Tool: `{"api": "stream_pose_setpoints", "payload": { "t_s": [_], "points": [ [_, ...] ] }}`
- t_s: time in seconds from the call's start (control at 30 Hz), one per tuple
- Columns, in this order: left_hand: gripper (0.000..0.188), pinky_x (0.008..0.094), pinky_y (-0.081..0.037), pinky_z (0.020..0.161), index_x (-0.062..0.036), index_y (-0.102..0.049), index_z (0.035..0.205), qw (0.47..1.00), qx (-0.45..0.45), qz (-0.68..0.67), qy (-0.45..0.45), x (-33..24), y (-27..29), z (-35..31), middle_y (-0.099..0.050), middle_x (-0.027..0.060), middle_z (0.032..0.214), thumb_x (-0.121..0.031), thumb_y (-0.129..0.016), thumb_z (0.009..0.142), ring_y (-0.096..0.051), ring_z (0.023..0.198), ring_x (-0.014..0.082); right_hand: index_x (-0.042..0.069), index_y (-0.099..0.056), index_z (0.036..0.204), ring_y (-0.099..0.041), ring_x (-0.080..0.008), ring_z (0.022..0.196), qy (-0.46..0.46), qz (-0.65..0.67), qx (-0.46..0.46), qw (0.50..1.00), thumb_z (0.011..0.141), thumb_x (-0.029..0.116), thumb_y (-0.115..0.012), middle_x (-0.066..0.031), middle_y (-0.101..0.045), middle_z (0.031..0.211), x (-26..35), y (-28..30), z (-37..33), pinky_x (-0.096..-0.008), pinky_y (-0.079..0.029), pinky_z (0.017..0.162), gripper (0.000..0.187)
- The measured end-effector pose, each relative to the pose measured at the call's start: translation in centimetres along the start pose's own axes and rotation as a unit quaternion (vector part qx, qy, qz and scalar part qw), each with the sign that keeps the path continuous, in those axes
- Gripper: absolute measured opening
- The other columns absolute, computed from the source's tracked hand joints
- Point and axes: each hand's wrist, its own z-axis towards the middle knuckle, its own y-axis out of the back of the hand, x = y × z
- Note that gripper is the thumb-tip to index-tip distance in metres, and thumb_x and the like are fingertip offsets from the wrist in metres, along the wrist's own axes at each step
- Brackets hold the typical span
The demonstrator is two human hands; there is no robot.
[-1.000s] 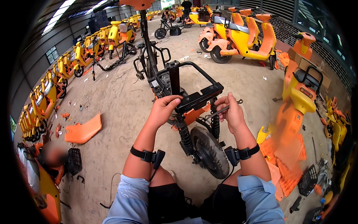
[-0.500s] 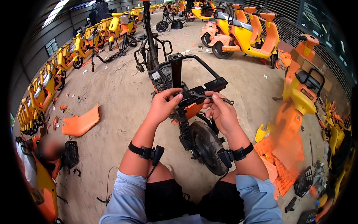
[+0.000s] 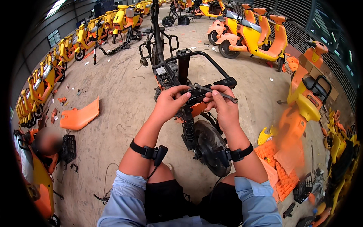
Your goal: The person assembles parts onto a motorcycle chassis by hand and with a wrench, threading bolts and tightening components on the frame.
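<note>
In my right hand (image 3: 225, 109) a dark wrench (image 3: 228, 97) is gripped between thumb and fingers. Its far end reaches left over the black rear frame (image 3: 199, 99) of a stripped scooter, close to my left fingertips. My left hand (image 3: 171, 103) is closed in a pinch at the left side of that frame; whatever its fingertips hold is too small to make out. Below my hands are the scooter's coil shock absorber (image 3: 188, 130) and black rear wheel (image 3: 207, 149). A black tubular rack (image 3: 215, 65) rises just beyond the wrench.
An orange body panel (image 3: 80, 114) lies on the floor at left. Yellow and orange scooters (image 3: 261, 36) stand at the far right, with a long row along the left wall. Loose orange panels (image 3: 289, 166) and a black basket (image 3: 303, 188) lie at right. A person (image 3: 49, 145) is low at left.
The wrench has tilted more steeply, its far end rising relative to the end by my right hand. Both hands remain at the frame, and the view has shifted slightly.
</note>
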Motion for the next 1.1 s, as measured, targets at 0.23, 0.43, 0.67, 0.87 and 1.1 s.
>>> {"api": "stream_pose_setpoints", "payload": {
  "t_s": [0.23, 0.43, 0.67, 0.87, 1.1],
  "points": [
    [0.037, 0.0253, -0.04, 0.057, -0.0009, -0.072, 0.125, 1.0, -0.006, -0.008, -0.004, 0.2, -0.1, 0.0, -0.05, -0.0072, 0.066, -0.022, -0.078, 0.095, -0.046, 0.063, 0.0035, 0.002, -0.065, 0.124, -0.069, -0.013, 0.09, -0.053, 0.034, 0.041, 0.997, 0.104, 0.017, -0.065, -0.008, -0.073, 0.107, 0.3, 0.6, 0.0, -0.0267, -0.054, 0.074, 0.025],
    [0.04, 0.0253, -0.04, 0.057, 0.0001, -0.071, 0.125, 1.0, -0.005, -0.014, 0.006, 0.0, -0.3, -0.2, -0.05, -0.0064, 0.066, -0.024, -0.079, 0.095, -0.045, 0.062, 0.0045, 0.002, -0.065, 0.122, -0.07, -0.0139, 0.089, -0.058, 0.011, 0.02, 0.998, 0.104, 0.018, -0.065, -0.0102, -0.072, 0.107, 0.3, 0.3, 0.2, -0.0279, -0.056, 0.073, 0.024],
    [0.04, 0.0259, -0.04, 0.057, -0.0003, -0.071, 0.125, 1.0, -0.012, -0.009, 0.004, 0.2, -0.2, -0.3, -0.049, -0.0056, 0.066, -0.025, -0.078, 0.095, -0.045, 0.062, 0.0051, -0.001, -0.064, 0.12, -0.07, -0.0153, 0.084, -0.082, 0.029, 0.046, 0.995, 0.104, 0.016, -0.062, -0.0104, -0.071, 0.099, 0.7, 0.3, 1.1, -0.0275, -0.057, 0.069, 0.024],
    [0.034, 0.0262, -0.041, 0.057, -0.0088, -0.074, 0.125, 0.999, -0.026, -0.002, -0.022, -0.4, -0.5, -0.5, -0.051, -0.0038, 0.066, -0.024, -0.078, 0.095, -0.045, 0.061, 0.0059, -0.003, -0.063, 0.118, -0.068, -0.0165, 0.075, -0.136, 0.084, 0.065, 0.985, 0.102, 0.014, -0.061, -0.0102, -0.069, 0.091, 0.8, 1.7, 2.6, -0.0279, -0.056, 0.062, 0.023],
    [0.023, 0.0265, -0.053, 0.067, -0.0069, -0.077, 0.12, 0.987, -0.059, 0.072, -0.133, -0.5, -0.7, -0.4, -0.076, 0.0036, 0.09, -0.014, -0.073, 0.098, -0.065, 0.074, 0.0083, -0.001, -0.06, 0.118, -0.068, -0.0159, 0.073, -0.131, 0.087, 0.052, 0.986, 0.102, 0.016, -0.065, -0.0094, -0.069, 0.088, 0.4, 2.1, 3.7, -0.0264, -0.055, 0.057, 0.024]
  ]
}}
